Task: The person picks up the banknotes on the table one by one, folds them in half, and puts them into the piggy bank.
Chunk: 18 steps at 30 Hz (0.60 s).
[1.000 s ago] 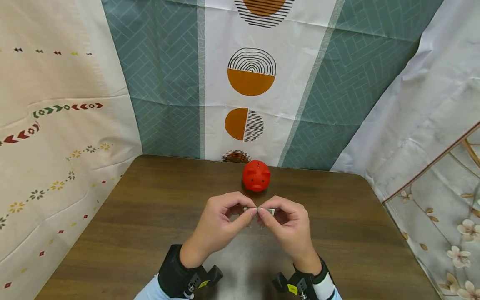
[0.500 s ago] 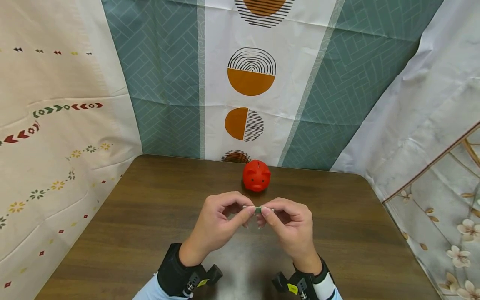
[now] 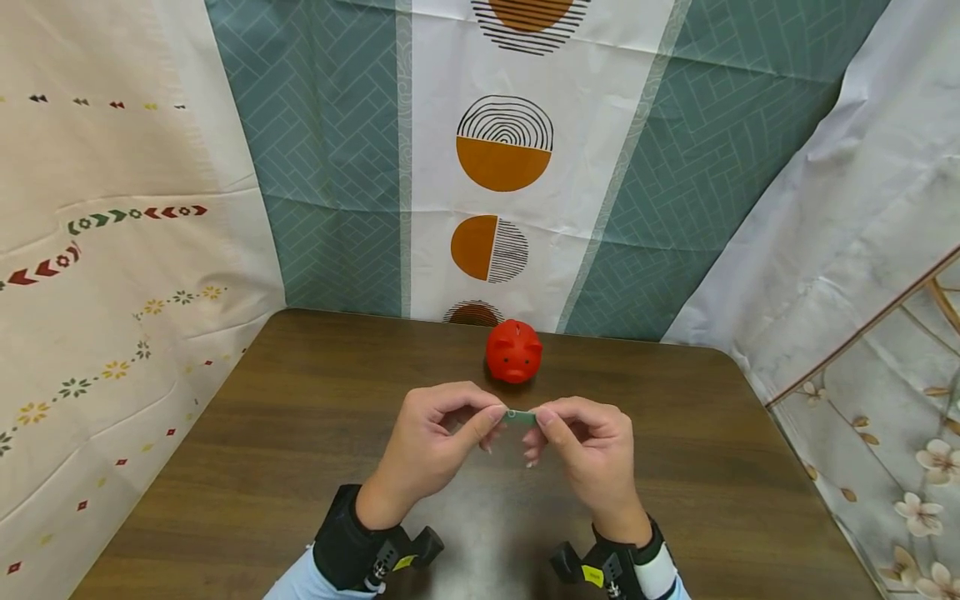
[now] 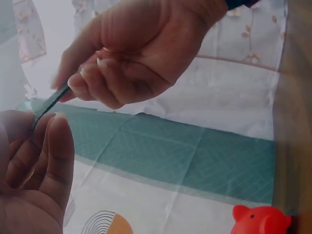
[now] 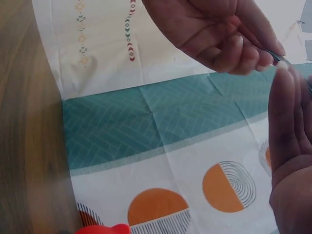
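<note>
Between my two hands, in the head view, stretches a narrow green strip that looks like a folded banknote. My left hand pinches one end between thumb and forefinger. Its other end is pinched the same way by my right hand; the fingertips hide both ends. In the left wrist view the folded banknote shows thin and edge-on, spanning the gap between the hands. Just beyond the hands a red piggy bank stands upright on the table, facing me, its slot on top.
The brown wooden table extends around the hands. A patterned teal and white cloth hangs behind its far edge. Cream cloth hangs at the left, and white floral cloth at the right.
My hands have drawn apart, the right moving rightward and the left slightly leftward. More of the folded banknote's green face now shows between the fingertips. The piggy bank has stayed put.
</note>
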Motion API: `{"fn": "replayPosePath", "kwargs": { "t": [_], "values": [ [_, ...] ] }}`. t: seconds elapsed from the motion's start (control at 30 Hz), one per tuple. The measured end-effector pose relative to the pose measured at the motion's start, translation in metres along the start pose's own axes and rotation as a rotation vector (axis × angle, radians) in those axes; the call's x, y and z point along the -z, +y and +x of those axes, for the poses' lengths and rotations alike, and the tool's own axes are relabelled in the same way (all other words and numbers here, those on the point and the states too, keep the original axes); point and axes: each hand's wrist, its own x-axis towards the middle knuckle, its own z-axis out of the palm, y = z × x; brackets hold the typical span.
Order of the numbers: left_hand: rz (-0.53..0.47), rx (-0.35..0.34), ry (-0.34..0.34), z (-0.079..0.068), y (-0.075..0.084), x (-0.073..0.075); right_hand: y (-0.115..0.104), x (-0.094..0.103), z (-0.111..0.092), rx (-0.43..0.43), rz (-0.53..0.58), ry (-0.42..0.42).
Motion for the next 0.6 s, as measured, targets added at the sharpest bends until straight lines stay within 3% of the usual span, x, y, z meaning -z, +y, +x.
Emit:
{"fn": "replayPosePath", "kwargs": {
  "t": [0.1, 0.2, 0.3, 0.6],
  "values": [
    [-0.004, -0.007, -0.001, 0.0, -0.0013, -0.0011, -0.0019, -0.0007, -0.0009, -0.073, 0.007, 0.021],
    [-0.021, 0.03, 0.003, -0.0009, -0.0017, -0.0026, -0.0027, -0.0018, -0.0006, -0.111, 0.022, 0.036],
    [-0.03, 0.066, 0.012, -0.0018, -0.0016, -0.0047, -0.0025, -0.0029, -0.0001, -0.091, 0.017, 0.036],
    [0.034, 0.004, 0.01, -0.0015, -0.0038, -0.0056, -0.0007, -0.0076, -0.0008, -0.057, -0.073, 0.056]
  ]
}}
